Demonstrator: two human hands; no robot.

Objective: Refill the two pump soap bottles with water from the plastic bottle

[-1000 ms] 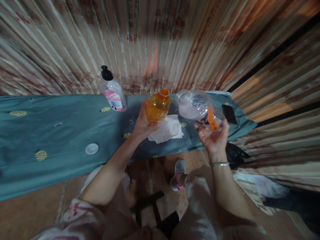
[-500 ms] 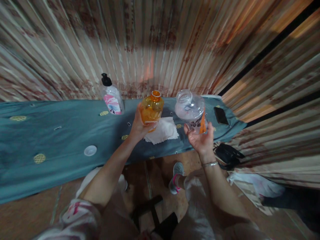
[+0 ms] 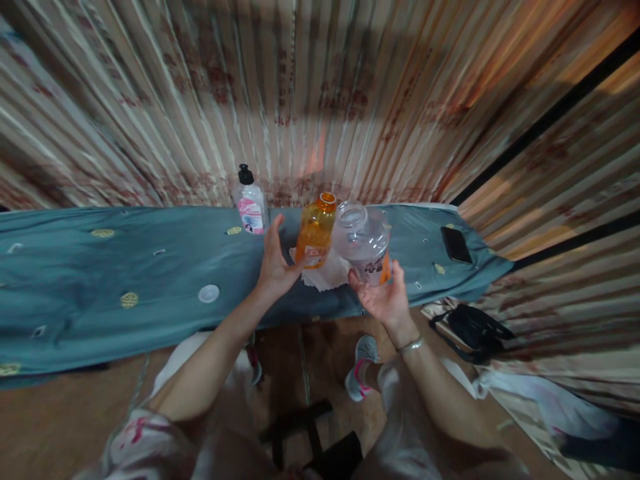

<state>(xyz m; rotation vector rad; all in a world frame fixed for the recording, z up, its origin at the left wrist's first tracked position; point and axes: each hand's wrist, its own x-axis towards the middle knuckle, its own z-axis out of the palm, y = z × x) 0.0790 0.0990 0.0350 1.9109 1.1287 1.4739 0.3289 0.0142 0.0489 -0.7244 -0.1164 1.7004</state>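
Observation:
An orange see-through bottle stands uncapped on a white cloth. My left hand is open just left of it, fingers spread, with the thumb close to the bottle's lower side; whether it touches I cannot tell. Beside the bottle, on the right, is a clear wide-bodied plastic jar with an open mouth and an orange-and-dark label. My right hand grips this jar low down, thumb on the left and fingers on the right. The jar tilts slightly and partly covers the cloth.
A clear pump bottle with a black top and pink label stands at the back left. A small white lid lies on the teal tablecloth. A phone rests at the right end. Below it sits a black bag; a curtain hangs behind.
My left hand has let go of the orange bottle, which now stands on the cloth. My right hand has brought the clear jar left, close beside it. The view has shifted a little.

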